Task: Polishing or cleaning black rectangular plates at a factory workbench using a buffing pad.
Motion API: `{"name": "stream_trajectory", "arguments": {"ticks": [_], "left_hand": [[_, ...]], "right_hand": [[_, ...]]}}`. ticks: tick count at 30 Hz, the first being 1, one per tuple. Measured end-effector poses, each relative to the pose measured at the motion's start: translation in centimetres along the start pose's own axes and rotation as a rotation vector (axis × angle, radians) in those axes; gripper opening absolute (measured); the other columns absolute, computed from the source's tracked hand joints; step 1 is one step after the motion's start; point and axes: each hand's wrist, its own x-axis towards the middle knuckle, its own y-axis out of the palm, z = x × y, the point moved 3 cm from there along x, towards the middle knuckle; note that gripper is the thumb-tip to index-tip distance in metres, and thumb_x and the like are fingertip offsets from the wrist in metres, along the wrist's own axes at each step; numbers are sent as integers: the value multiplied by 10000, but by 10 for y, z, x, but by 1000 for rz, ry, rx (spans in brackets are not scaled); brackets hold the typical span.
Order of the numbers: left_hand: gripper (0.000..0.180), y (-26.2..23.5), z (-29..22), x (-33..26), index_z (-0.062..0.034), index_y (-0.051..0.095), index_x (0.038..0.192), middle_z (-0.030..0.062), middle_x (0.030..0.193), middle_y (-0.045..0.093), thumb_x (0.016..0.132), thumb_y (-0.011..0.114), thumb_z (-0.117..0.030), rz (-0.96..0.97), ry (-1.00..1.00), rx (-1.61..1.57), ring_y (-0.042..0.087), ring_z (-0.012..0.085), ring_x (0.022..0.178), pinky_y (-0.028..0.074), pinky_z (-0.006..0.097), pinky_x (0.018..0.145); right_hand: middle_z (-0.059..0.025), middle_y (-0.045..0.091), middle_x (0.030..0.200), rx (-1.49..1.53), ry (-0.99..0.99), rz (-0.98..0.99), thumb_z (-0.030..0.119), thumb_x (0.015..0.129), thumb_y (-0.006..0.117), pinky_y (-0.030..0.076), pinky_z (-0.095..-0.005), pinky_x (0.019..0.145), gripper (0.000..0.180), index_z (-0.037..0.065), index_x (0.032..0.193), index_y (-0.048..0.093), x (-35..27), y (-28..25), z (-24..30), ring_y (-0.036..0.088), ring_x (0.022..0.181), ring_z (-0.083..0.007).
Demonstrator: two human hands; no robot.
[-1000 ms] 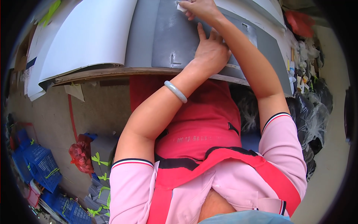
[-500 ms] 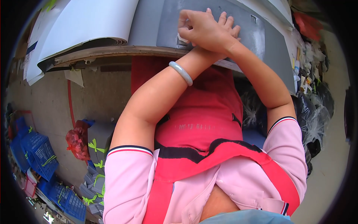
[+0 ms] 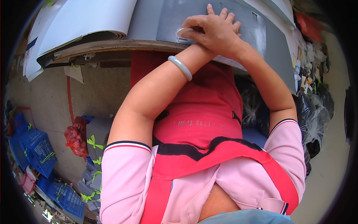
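My right forearm crosses over my left wrist at the table. Between thumb and forefinger, my right hand pinches a small white flat piece that looks like tailor's chalk. It is at the lower left corner of a dark grey template, beside a small cut-out. My left hand lies with spread fingers on the template; its palm is hidden beneath the right hand. Under the template is grey sheet material. Whitish smears cover the template's right part, near another cut-out.
A thick white-faced roll of sheet lies to the left, over the wooden table edge. Blue baskets, a red bag and tied grey bundles stand on the floor at left. Plastic bags crowd the right side.
My right hand has shifted right and slightly down, along the template's lower left corner. The white piece in its pinch shows more clearly. My left hand stays on the template.
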Motion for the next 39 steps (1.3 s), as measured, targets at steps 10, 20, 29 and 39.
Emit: {"name": "stream_trajectory", "arguments": {"ticks": [10,20,29,39], "left_hand": [[449,28,7,1,-133,631,1299,155,1480,508,962,565,-422,-116,-4,-23,409,379,1429,216,764,1099],[514,-5,6,2,-87,575,1366,177,1475,503,962,539,-402,120,-1,-106,382,357,1443,176,738,1141],[431,-9,4,2,-49,600,1299,189,1371,552,953,574,-306,1,-36,-152,444,365,1381,204,716,1146],[324,-4,-3,-6,-27,655,1207,153,1229,635,942,613,-209,-223,-17,197,546,286,1279,351,566,1124]], "right_hand": [[-60,739,1062,-355,227,-61,550,851,655,385,-607,889,260,396,1028,768,2,7,12,490,1073,-465],[-101,737,959,-399,91,-109,363,894,680,483,-471,899,232,167,996,749,6,1,9,684,922,-336],[-58,732,902,199,273,-462,323,919,705,512,-321,785,272,99,1068,748,-60,-80,-113,659,877,-172],[36,701,933,585,669,-694,314,920,756,487,-229,755,268,70,1028,733,-135,-89,-225,611,837,-54]]}}
